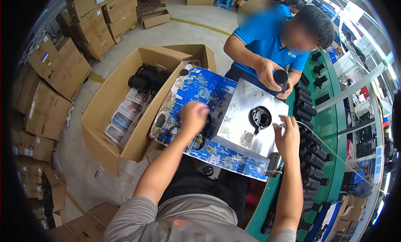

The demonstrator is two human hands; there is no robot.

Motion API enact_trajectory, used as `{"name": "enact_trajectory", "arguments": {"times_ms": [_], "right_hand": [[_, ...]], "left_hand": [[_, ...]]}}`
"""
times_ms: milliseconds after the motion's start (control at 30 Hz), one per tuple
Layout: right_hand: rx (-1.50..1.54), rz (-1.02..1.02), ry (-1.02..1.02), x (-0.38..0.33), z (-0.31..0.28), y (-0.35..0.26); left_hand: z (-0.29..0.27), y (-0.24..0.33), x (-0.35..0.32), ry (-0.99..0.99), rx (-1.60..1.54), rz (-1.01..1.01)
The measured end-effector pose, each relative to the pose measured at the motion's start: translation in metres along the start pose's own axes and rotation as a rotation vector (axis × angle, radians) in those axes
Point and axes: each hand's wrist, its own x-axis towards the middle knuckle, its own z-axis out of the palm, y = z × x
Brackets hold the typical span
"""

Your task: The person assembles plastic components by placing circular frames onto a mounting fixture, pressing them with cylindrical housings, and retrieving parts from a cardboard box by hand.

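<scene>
My left hand [194,118] is over the worn blue board, its fingers curled and partly hidden; I cannot make out what they hold, if anything. Black rings [196,142] lie on the board just below that hand. At the right edge of the metal plate [236,131] is my right hand [288,135], fingers apart and holding nothing. A round black part [260,116] with an open centre and a short stem sits on the plate, left of my right hand. Across from me, a co-worker in a blue shirt holds a ribbed black cylinder [280,77] in both hands.
Left of the board stands an open cardboard box [98,116] holding black parts [146,78] and printed sheets. On the right, a green bench [334,125] carries rows of black cylinders [309,158]. A small metal fixture [273,164] sits at the plate's near right corner.
</scene>
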Motion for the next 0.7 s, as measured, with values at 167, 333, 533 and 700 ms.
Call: {"name": "enact_trajectory", "arguments": {"times_ms": [167, 333, 533, 700], "right_hand": [[0.727, 0.063, -0.245, -0.119, 0.0, -0.078], [1.384, 0.621, -0.527, -0.203, 0.067, -0.103], [1.355, 0.621, -0.535, -0.224, 0.073, -0.087], [1.81, 0.793, -0.431, -0.21, 0.088, -0.109]], "left_hand": [[0.025, -0.066, -0.049, -0.131, 0.21, -0.298], [0.024, -0.075, -0.053, 0.023, 0.17, -0.312], [-0.023, 0.033, -0.039, 0.076, -0.597, -0.346], [-0.015, 0.045, -0.157, -0.383, -1.103, -0.614]]}}
